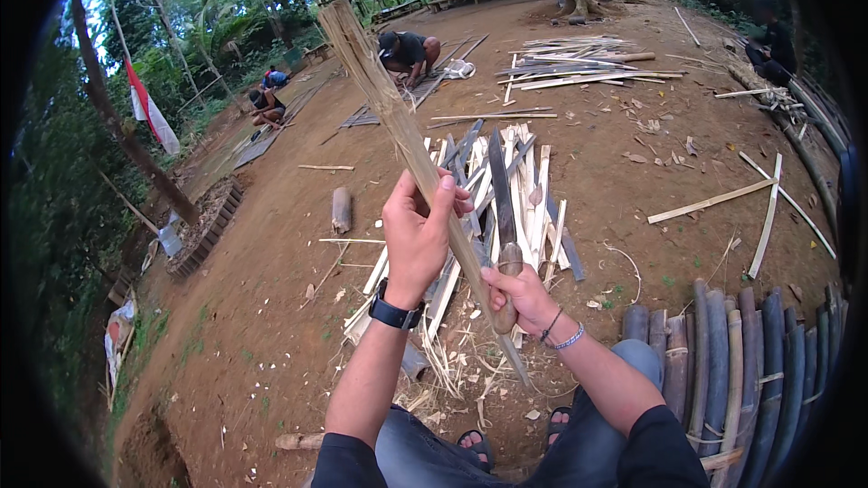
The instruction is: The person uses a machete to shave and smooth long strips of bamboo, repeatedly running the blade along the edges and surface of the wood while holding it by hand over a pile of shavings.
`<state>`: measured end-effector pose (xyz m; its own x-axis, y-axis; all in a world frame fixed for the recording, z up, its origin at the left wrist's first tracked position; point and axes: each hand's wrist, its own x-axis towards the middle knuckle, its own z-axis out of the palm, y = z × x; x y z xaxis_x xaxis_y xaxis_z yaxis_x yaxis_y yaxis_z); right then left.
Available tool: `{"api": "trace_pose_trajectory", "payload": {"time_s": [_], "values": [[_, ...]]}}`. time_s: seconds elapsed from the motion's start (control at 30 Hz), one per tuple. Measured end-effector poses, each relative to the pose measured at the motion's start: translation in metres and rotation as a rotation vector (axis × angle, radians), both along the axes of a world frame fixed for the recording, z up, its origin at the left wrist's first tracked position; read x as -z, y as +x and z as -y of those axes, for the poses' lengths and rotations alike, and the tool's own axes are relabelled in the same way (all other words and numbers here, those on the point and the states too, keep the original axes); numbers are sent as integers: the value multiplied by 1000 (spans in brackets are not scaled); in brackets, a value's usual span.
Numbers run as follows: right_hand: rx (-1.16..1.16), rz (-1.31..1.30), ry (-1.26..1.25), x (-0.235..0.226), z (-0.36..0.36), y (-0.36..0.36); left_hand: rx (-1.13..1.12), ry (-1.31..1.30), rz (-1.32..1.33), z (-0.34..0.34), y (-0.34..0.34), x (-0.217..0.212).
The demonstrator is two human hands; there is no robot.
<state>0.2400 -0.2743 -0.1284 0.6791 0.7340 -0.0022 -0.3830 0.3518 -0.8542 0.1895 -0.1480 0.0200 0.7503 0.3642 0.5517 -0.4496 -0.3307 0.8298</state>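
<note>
Gripping a long bamboo strip (398, 117) in the left hand (416, 235), a seated person works over bare dirt ground (271, 307), seen from the head cam. Left hand's fingers are wrapped tight round the strip at about mid-length, thumb up along it; black watch (393, 314) on that wrist. Strip runs diagonally from upper left, top end well above the hand, down to a thin tip near the person's knees. Right hand (520, 298) is closed round the wooden handle of a big knife (502, 208), blade pointing up & away, handle lying just beside the strip's lower part; beaded bracelets on that wrist.

Behind the hands, a pile of split bamboo slats (524, 181), pale & dark, lies fanned on the ground, w/ shavings scattered near the person's sandalled feet. At right, a row of dark half-round bamboo lengths (732, 352) sits side by side next to the right knee. A short log (341, 210) lies left of the pile. Further back, more pale slats (579, 63) are stacked. Two other people (407, 50) crouch over woven mats upper centre-left; a red & white flag (149, 113) hangs at left by the trees.
</note>
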Motion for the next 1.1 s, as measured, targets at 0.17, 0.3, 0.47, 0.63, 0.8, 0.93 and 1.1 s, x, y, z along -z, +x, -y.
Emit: {"api": "trace_pose_trajectory", "payload": {"time_s": [0.17, 0.3, 0.47, 0.63, 0.8, 0.93, 1.1], "values": [[65, 204, -54, -31, 0, 0, 102, -160, 125, -12, -8, -60], [108, 248, -49, -34, 3, 11, 62, -43, 377, -33, -29, -133], [-9, 109, 2, -32, 17, 44, -49, 302, 255, -49, -60, -91], [-181, 14, 120, -15, 38, 80, -431, 1462, -124, -10, -17, 13], [-284, -44, 156, 1, 52, 84, -94, 908, -297, 0, 4, 47], [-381, 1, 118, 20, 60, 89, -111, 832, -327, -8, 16, 70], [-417, 95, 22, 23, 54, 74, -8, 1020, -198, -28, 32, 97]]}}
